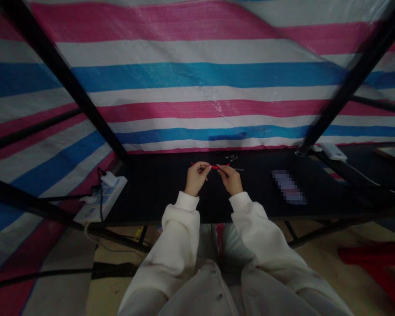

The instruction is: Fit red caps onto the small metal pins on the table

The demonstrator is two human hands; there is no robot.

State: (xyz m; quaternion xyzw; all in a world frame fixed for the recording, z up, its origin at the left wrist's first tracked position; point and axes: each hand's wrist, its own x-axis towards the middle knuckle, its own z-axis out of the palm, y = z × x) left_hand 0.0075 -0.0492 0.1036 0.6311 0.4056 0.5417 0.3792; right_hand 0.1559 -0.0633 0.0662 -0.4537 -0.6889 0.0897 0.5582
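My left hand (196,177) and my right hand (231,178) are raised over the black table, a small gap between them. A thin red strip or cord (214,167) spans that gap, pinched in the fingertips of both hands. Its exact kind is too small to make out. A bit of red also shows at the far side of my left fingers. Just beyond my right hand lie small metallic pieces (232,157), too blurred to name, and a thin pale strip (239,170).
A white power strip (113,195) with plugs and cables sits at the table's (151,188) left end. To the right lies a phone-like object (289,187) with a pixelated surface. Farther right is a white device (333,152) with a cable. Black frame poles (342,87) stand before striped sheeting (210,74).
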